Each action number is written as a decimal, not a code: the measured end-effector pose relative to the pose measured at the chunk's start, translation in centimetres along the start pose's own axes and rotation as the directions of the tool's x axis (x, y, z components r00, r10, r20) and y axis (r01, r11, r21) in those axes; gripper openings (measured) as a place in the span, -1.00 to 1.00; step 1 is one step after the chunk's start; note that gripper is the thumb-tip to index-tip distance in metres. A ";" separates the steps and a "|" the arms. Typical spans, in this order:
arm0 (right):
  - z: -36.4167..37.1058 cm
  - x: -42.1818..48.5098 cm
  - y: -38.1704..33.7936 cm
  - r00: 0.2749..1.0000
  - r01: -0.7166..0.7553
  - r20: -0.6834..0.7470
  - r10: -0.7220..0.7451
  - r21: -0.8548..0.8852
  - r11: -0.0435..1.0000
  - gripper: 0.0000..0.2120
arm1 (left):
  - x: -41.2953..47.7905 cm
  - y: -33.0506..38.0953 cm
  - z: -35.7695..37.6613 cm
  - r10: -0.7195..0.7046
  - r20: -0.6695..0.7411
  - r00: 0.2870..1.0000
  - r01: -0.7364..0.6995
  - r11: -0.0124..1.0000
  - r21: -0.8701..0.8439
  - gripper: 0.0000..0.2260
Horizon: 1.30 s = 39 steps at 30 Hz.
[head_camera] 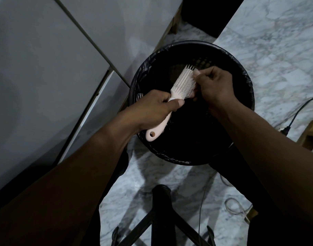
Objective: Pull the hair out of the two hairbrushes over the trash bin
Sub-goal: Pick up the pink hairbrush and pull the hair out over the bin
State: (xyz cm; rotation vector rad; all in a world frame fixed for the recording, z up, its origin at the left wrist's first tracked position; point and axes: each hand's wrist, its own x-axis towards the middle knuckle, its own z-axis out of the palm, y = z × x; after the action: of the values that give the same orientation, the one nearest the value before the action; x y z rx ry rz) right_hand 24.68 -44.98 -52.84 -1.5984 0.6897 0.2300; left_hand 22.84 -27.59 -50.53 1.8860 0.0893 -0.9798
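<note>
Nearest the camera, below the trash bin (191, 102), a dark stand w/ splayed legs (160, 210) rises from the marble floor (276, 55); thin cables (235, 205) lie to its right. Both forearms reach up to the bin. Left hand (152, 109) is over the bin's left rim, fingers wrapped tight around the handle of a pale pink hairbrush (177, 96). Brush hangs over the bin's mouth, long axis diagonal: handle end w/ its hang hole points down-left toward the near rim, bristle head points up-right toward the bin's far side, bristles facing right. Right hand (214, 86), over the bin's centre-right, is curled shut, thumb and fingertips pinching at the bristle tips; prob. on hair, but too dark to tell. No readable writing or brand on the brush. Bin is black, bag-lined. Left of it, grey panels (45, 59); right of it, a black plug and cord (292, 119).
</note>
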 end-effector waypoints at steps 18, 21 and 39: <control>0.3 0.6 0.0 0.950 -0.197 0.230 0.209 -0.076 0.977 -0.48 | 0.1 -0.2 0.0 -0.005 -0.085 0.996 0.012 0.997 0.083 -0.64; 0.5 0.6 0.2 0.990 -0.108 0.095 0.101 0.067 0.992 -0.56 | 0.0 0.0 -0.1 0.004 -0.040 0.999 -0.002 0.999 0.043 -0.64; -1.1 1.2 -0.1 0.948 -0.260 -0.192 0.253 -0.013 0.966 -0.64 | 0.4 -0.8 -0.3 -0.025 -0.127 0.992 0.038 0.994 0.106 -0.62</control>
State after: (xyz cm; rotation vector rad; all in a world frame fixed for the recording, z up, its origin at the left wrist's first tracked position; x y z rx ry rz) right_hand 25.40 -46.41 -53.20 -1.5778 1.0488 0.2854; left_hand 22.94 -27.13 -51.32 2.0516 0.1433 -0.9021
